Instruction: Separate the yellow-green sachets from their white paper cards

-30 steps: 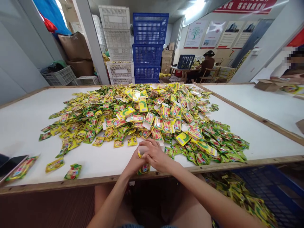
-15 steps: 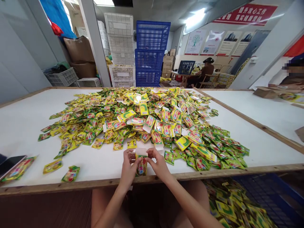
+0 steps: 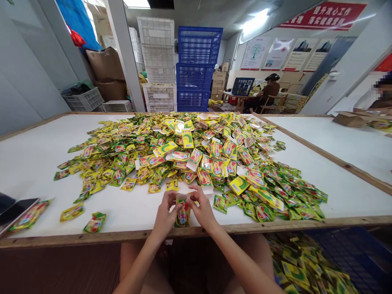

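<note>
A small printed carton (image 3: 183, 215) stands near the front edge of the white table, its red, yellow and green face toward me. My left hand (image 3: 167, 213) grips its left side, thumb on the front and fingers bent around the top. From the right, my right hand (image 3: 200, 207) pinches the upper edge, fingertips on the pale top flap. The inside of the carton is hidden. Just beyond the hands spreads a large heap of small green and yellow candy packets (image 3: 118, 175), with more cartons (image 3: 218, 168) on top, several with open white flaps.
A phone (image 3: 20, 210) lies on a packet at the left, near two loose packets (image 3: 94, 222). A wooden rim (image 3: 122, 238) edges the table. Below right, a blue crate (image 3: 343, 253) stands by many cartons. Stacked crates (image 3: 199, 77) and a seated person (image 3: 269, 92) are behind.
The white flap that stood up from the carton is now bent down under my fingers. My right hand has reached over the carton's top. The view has shifted slightly.
</note>
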Tool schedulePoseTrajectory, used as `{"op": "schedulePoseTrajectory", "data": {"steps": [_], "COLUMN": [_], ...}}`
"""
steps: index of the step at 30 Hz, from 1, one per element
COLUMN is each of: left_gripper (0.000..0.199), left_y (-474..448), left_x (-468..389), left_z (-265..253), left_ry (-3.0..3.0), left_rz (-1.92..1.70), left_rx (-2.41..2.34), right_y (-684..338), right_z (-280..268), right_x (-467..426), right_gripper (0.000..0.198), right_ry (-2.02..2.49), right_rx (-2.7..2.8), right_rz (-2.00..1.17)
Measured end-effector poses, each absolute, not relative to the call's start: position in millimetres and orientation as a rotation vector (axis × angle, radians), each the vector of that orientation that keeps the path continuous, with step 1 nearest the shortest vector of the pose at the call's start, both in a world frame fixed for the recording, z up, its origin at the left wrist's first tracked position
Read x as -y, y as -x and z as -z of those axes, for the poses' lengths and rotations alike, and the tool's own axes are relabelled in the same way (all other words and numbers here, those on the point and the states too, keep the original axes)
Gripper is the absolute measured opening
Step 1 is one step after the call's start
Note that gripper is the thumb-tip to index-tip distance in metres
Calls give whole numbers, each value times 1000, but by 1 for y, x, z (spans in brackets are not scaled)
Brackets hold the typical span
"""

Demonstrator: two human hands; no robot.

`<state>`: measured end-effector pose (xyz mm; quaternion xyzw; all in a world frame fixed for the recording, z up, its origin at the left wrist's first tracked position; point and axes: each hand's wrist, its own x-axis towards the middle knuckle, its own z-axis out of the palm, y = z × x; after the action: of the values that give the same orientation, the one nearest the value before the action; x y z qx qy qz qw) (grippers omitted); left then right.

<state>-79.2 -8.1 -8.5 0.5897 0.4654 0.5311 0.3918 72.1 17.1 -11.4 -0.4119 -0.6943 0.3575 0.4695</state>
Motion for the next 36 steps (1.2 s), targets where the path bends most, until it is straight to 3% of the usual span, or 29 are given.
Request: {"op": "schedulePoseTrajectory", "data": {"steps": [4, 19, 28, 32, 36], "left_gripper": [16, 16, 15, 27, 21], "left_y": [76, 78, 84, 92, 105], "left_x": [14, 4, 20, 24, 18], "left_z": [5, 8, 10, 12, 23], "left_ry": [-1495, -1306, -1434, -1416, -1435], "left_rz": [-1338, -1339, -1322, -1300, -1310], "left_rx": [-1191, -1228, -1182, -1234, -1481], "right_y": [-75, -74, -67, -137, -253], "right_z": [5, -7, 10, -18, -49], "right_x": [-11, -17, 5, 24, 48], "right_gripper": [12, 16, 15, 21, 19], "right_ry": [930, 1092, 975, 1297, 2099], "right_rx": [1807, 1882, 1768, 1758, 1761], "right_rz": [-841, -745, -880, -441, 241]}}
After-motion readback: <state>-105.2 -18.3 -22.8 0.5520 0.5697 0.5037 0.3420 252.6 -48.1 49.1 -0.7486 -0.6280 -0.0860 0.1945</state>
